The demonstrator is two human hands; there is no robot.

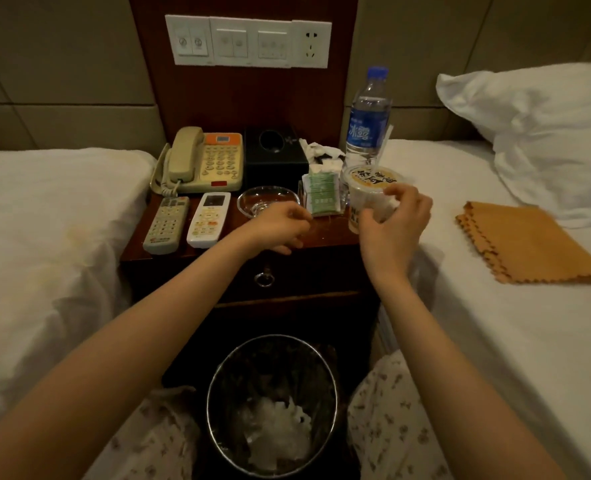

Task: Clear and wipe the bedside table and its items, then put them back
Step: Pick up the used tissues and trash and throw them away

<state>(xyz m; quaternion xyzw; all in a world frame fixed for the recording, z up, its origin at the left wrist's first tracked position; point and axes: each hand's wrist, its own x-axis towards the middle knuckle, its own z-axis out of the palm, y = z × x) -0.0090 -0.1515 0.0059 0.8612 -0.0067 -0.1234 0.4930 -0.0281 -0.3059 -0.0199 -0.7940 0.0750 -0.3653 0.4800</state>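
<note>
The tabletop (325, 233) is not yet cleared; its items stand on it. The right grip (391, 230) is clamped on a white crumpled wad (392, 203), apparently tissue, directly in front of a lidded cup (370, 180) at the tabletop's right edge. The lid's large brush-style characters are not legible. The left grip (276, 226) hovers beside the right grip, fingers curled; whether it pinches anything cannot be determined. Behind the right grip stands a water bottle (368, 126) labelled "冰露". Below both grips, a bin (208, 403) holds white waste, the wad's likely destination. Right of the right grip, an orange cloth (529, 244) lies folded on the bed (495, 323), probably staged for wiping.
</note>
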